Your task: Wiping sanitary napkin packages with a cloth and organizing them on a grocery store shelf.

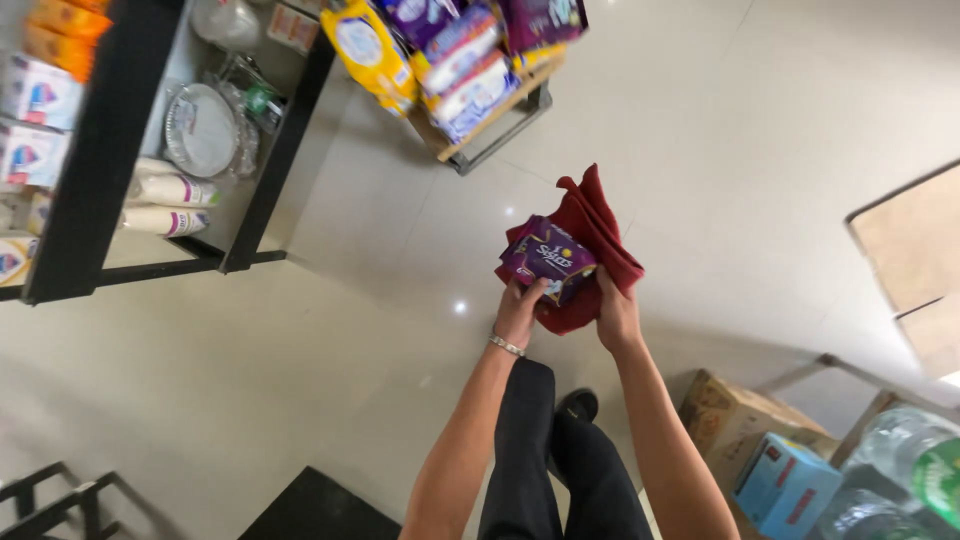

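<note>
Purple packet [548, 259] sits centre, above floor, on red cloth [597, 222]. Our left hand [519, 310] pinches packet's near edge; our right hand [617, 312] closes on cloth beneath. We judge packet light, soft, slippery film; best gripped at edges. Shelves [95, 160] far left.

**Around the black shelf**

To my left stands a black shelf [95, 150]. On its lower level I see a stack of foil plates [202, 130], and just below them two rolls of white cups [170, 205] lying down. To the right of the shelf there is a wooden stand [500, 110] with yellow and purple packets [440, 50]. Far from the shelf, at the bottom right, I see a cardboard box [735, 415], a blue box [785, 485] and a plastic bottle [905, 465].
</note>
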